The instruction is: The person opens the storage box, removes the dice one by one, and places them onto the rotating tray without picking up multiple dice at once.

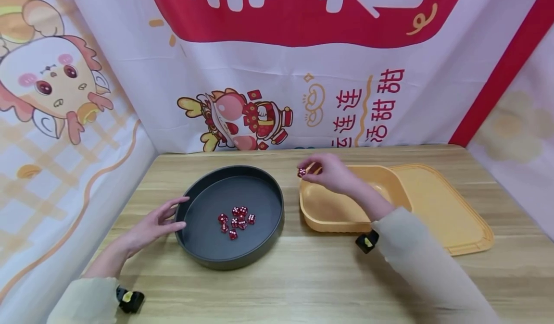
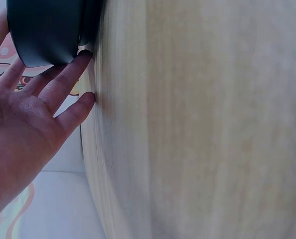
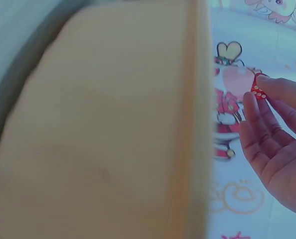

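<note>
Between thumb and fingertips my right hand [image 1: 326,171] pinches a red die [image 1: 301,172] with white pips, held over the left back rim of a yellow plastic box [image 1: 320,225]. The right wrist view shows the same die [image 3: 258,88] at the fingertips, beyond the box wall [image 3: 188,119]. At the left, my left hand [image 1: 151,225] rests with relaxed fingers against the side of a round dark grey pan [image 1: 207,247]. Several red dice [image 1: 235,222] lie clustered on the pan's floor. In the left wrist view, fingers [image 2: 63,87] touch the pan's wall [image 2: 46,35] near the tabletop.
A flat yellow lid [image 1: 446,204] lies right of the box, partly behind it. Everything stands on a wood-grain table [image 1: 285,285]. Printed cloth [image 1: 277,88] hangs along the back and both sides.
</note>
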A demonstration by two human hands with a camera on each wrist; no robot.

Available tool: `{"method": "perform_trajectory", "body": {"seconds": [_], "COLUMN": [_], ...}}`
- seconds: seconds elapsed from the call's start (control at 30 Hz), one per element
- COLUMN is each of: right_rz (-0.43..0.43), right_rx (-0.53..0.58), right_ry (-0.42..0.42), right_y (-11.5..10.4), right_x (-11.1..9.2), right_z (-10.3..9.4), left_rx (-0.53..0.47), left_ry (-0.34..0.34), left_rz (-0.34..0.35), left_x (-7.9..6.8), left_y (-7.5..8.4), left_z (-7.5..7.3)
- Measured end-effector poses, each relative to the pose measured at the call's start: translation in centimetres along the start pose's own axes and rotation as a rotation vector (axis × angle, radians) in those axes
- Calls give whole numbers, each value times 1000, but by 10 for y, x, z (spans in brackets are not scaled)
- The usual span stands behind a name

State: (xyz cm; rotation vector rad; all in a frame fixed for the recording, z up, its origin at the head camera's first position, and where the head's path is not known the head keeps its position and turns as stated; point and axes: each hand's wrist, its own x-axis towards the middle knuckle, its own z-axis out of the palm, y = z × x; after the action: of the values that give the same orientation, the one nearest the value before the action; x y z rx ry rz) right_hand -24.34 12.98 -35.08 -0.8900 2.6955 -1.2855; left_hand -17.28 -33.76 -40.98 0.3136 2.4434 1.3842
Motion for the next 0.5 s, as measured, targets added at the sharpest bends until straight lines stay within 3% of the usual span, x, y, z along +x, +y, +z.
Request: {"method": "perform_trajectory", "body": {"seconds": [0.27,0.5], "right_rz": [-65,-73], "right_rx": [61,16], "right_ry": [-36,-93], "right_y": [-10,-25], "right_x": [21,39], "right_z": [36,70], "left_rx": [-1,-8], "left_ry": [4,2], "left_rz": [4,11], "left_x": [1,1], "left_y": [-1,-3], "left_z": [1,1]}}
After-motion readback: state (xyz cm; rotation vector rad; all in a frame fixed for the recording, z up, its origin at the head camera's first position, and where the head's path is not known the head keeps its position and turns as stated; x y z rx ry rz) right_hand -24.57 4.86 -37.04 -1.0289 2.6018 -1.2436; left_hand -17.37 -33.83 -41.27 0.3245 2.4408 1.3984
